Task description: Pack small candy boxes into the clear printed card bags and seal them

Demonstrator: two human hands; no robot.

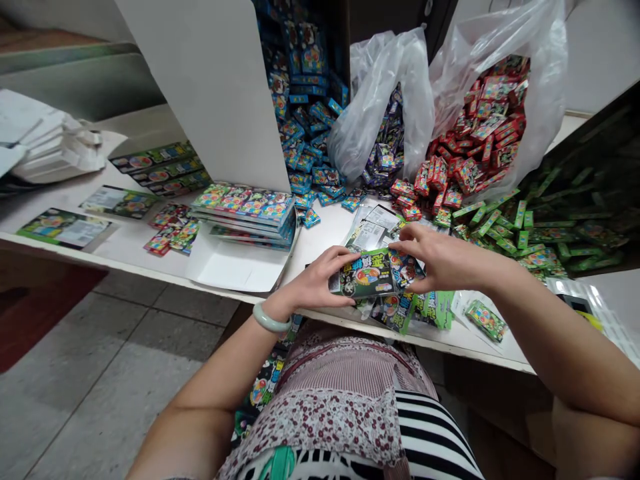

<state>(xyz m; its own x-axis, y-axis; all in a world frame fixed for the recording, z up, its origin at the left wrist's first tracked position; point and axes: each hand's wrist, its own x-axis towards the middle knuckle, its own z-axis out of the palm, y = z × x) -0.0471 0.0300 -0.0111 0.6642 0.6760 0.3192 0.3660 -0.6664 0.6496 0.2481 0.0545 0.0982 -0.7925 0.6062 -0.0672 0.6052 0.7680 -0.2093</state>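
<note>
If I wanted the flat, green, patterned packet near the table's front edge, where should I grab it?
Probably pinch the flat, green, patterned packet by its two long sides, coming down from above the white table's front edge. It lies flat and slanted, longer than wide, with the right forearm along its other side.

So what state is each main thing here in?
Black-and-green printed pouch: held in left hand
Small blue printed pack: held in right hand
Translucent plastic bag with red boxes: open, spilling
Translucent plastic bag with purple boxes: open
White cardboard box: open, holding printed packs
</note>
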